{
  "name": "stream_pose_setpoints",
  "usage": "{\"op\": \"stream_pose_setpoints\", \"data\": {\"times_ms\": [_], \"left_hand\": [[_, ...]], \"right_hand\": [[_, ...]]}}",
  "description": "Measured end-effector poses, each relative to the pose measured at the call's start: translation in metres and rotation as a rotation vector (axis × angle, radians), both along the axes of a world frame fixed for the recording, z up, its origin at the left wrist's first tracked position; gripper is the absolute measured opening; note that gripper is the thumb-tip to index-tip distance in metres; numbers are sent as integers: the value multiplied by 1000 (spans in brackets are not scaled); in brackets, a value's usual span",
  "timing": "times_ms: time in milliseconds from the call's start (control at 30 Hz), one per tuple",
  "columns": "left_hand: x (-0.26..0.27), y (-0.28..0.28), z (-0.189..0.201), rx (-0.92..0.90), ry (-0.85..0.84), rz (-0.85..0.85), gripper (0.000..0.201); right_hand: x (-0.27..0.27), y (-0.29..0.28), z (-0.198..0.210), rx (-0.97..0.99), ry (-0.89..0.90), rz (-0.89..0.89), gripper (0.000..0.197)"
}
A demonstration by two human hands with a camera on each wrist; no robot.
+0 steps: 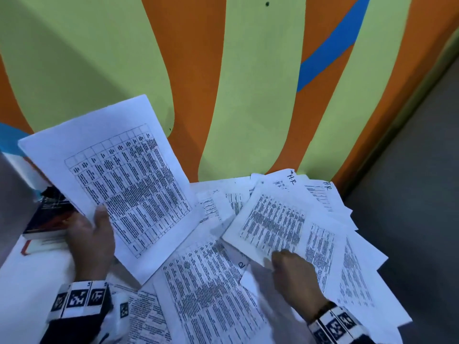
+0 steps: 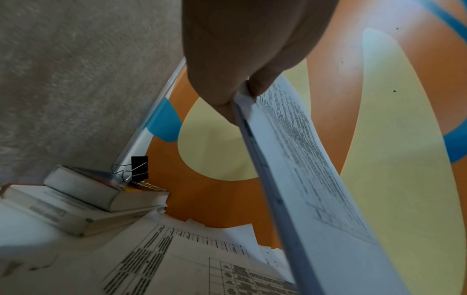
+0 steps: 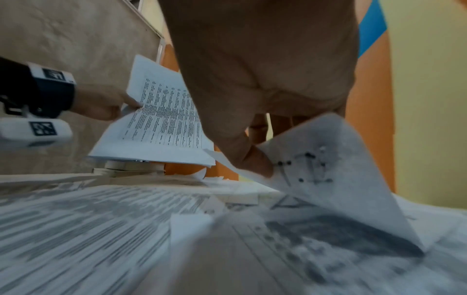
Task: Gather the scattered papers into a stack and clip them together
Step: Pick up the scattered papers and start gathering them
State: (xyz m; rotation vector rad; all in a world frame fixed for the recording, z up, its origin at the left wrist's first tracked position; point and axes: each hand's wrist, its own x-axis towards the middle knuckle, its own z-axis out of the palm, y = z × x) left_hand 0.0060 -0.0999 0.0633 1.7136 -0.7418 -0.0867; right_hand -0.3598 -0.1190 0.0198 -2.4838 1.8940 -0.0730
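So the left hand (image 1: 93,234) is pinching a thin bundle of gathered sheets (image 1: 119,175) by its lower left edge, thumb on the printed side and fingers behind, and holding it up off the counter (image 1: 29,276) at a tilt. In the left wrist view you can see the edge of that bundle and it's clearly more than one page, but not many. The right hand (image 1: 295,274) is down over on the right side of the mess with thumb and fingers closed on the near edge of a loose sheet (image 1: 275,222), and in the right wrist view that corner is curled up off the pile, so I'd say it's mid pick-up. The two hands are well apart, no hand-off going on yet. Everything else is pretty much still a mess: scattered papers (image 1: 213,289) overlap every which way across the counter, a few at the far right with "HR" scribbled on the corner and some hanging off the right edge. The binder clip (image 2: 138,169) isn't in anyone's hand; it's sitting on top of a couple of stacked books (image 2: 101,193) at the left end of the counter, beside the bundle. My read is this is early days: a few pages collected, one more on the way, most of the gathering left, plus squaring the edges and the actual clipping, which hasn't started at all.
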Motion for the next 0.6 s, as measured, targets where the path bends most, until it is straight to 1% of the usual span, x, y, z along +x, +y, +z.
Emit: {"op": "stream_pose_setpoints", "data": {"times_ms": [33,67,100,133,167,200,233,267,300,333,367,467,533,600], "left_hand": [[-2,-2,-1,-3,-4,0,38],[-4,-4,-2,-9,-1,-13,34],[-7,-6,-2,-7,-3,-29,30],[-10,-7,-1,-6,-3,-47,25],[-12,-9,-3,-9,-9,-65,23],[-13,-10,-4,-18,-21,-68,24],[-14,-11,-5,-20,-14,-73,25],[-16,-12,-4,-23,1,-74,23],[-18,-11,-5,-13,14,-81,22],[-21,-11,-5,-7,10,-80,24],[-21,-10,-6,6,4,-80,28],[-26,-8,-3,30,6,-79,33],[-28,-6,-3,15,20,-76,32],[-29,-4,-1,9,10,-70,31]], "right_hand": [[-14,10,-3,118,13,-11,17],[-26,15,-4,236,19,-33,15],[-36,17,-1,370,-8,-58,26],[-45,15,1,492,-97,-98,37],[-54,13,3,527,-211,-174,48],[-65,4,0,474,-318,-296,62],[-75,-7,-4,356,-365,-439,84],[-85,-16,-8,285,-375,-573,107],[-91,-25,-13,288,-348,-691,122],[-96,-33,-19,317,-317,-787,126],[-97,-40,-22,350,-290,-860,124],[-85,-55,-28,353,-294,-925,124],[-80,-61,-33,286,-383,-955,123],[-80,-61,-36,206,-518,-926,116]]}}
